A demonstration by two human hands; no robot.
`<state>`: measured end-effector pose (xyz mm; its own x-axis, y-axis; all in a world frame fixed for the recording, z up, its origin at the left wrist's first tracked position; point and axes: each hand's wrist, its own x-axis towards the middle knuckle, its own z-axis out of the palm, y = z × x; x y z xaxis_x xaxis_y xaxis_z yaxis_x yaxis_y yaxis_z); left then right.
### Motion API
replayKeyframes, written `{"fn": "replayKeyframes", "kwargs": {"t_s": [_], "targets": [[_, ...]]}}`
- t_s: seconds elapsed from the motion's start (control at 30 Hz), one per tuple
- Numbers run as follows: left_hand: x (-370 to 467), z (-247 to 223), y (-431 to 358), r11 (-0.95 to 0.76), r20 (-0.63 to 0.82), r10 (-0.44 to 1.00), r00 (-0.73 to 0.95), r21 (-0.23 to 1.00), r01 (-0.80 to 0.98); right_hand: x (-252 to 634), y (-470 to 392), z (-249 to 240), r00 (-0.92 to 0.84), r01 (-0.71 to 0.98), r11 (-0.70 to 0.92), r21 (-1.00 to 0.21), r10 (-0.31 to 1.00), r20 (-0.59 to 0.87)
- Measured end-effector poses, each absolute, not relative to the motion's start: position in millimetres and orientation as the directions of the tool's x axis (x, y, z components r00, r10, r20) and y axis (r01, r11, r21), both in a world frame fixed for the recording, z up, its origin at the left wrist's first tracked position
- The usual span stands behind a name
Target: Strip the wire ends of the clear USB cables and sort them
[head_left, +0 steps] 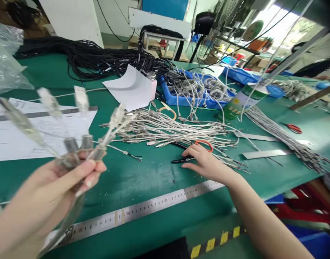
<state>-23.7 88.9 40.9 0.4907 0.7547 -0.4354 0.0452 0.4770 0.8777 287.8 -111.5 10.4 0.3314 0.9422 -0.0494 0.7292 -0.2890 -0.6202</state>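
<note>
My left hand (73,176) is closed around a bundle of cables with clear-housed connectors (81,99). The connector ends fan out above the fingers, and the grey cables hang below the fist. My right hand (204,162) is at the middle of the table, its thumb and fingers around the black blades of a pair of scissors (178,160). An orange handle loop shows just behind the knuckles; the rest is hidden by the hand. Right behind it lies a pile of white cables (170,127) with clear connectors and bare wire ends. One loose cable (124,152) with stripped ends lies between the hands.
A steel ruler (154,205) is along the front edge. Two metal strips (264,154), a long cable bundle (283,140) and red-handled scissors (293,128) lie right. Behind are a blue tray (192,101) of coiled cables, a green can (240,102), a pink bottle (153,88) and black cables (100,59).
</note>
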Motion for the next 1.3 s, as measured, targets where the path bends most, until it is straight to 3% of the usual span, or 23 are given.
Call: {"fn": "replayKeyframes", "kwargs": {"t_s": [0.07, 0.2, 0.4, 0.57, 0.63, 0.7, 0.77, 0.83, 0.9, 1.0, 1.3], "targets": [[-6.4, 41.9, 76.4, 0.51, -0.389, 0.692, 0.608, 0.859, -0.031, 288.9, -104.1, 7.6, 0.298, 0.725, -0.276, -0.63, 0.952, -0.074], [11.0, 31.1, 64.8, 0.628, -0.405, 0.615, 0.676, 0.771, -0.109, 291.6, -95.0, 10.4, 0.302, 0.642, -0.26, -0.722, 0.95, -0.074], [2.9, 21.5, 63.5, 0.67, -0.416, 0.599, 0.684, 0.729, -0.143, 284.6, -80.3, 17.4, 0.495, 0.267, -0.268, -0.926, 0.863, -0.107], [0.9, 19.6, 60.4, 0.634, -0.392, 0.591, 0.705, 0.766, -0.105, 279.6, -68.5, 31.0, 0.517, 0.09, -0.275, -0.957, 0.835, -0.191], [1.3, 19.4, 59.8, 0.639, -0.402, 0.578, 0.71, 0.764, -0.088, 279.8, -72.4, 41.7, 0.468, 0.111, -0.357, -0.927, 0.842, -0.268], [1.8, 19.4, 59.3, 0.658, -0.417, 0.568, 0.709, 0.748, -0.087, 280.7, -80.2, 53.5, 0.439, 0.252, -0.449, -0.857, 0.843, -0.312], [1.9, 19.3, 58.9, 0.678, -0.426, 0.567, 0.704, 0.728, -0.106, 280.1, -88.2, 63.2, 0.466, 0.413, -0.475, -0.777, 0.843, -0.268], [1.6, 18.7, 58.3, 0.695, -0.431, 0.56, 0.708, 0.709, -0.119, 275.0, -92.4, 68.0, 0.529, 0.457, -0.43, -0.779, 0.835, -0.151], [1.0, 17.5, 57.8, 0.71, -0.425, 0.541, 0.726, 0.693, -0.124, 263.4, -90.9, 67.1, 0.588, 0.367, -0.337, -0.867, 0.807, -0.065], [-0.2, 15.6, 57.2, 0.721, -0.402, 0.51, 0.76, 0.682, -0.123, 236.2, -79.1, 59.0, 0.601, 0.164, -0.182, -0.969, 0.798, -0.048], [2.6, 12.8, 56.8, 0.782, -0.46, 0.417, 0.784, 0.621, -0.052, 175.2, -32.5, 38.0, 0.31, -0.241, -0.204, -0.949, 0.91, -0.275]]}}
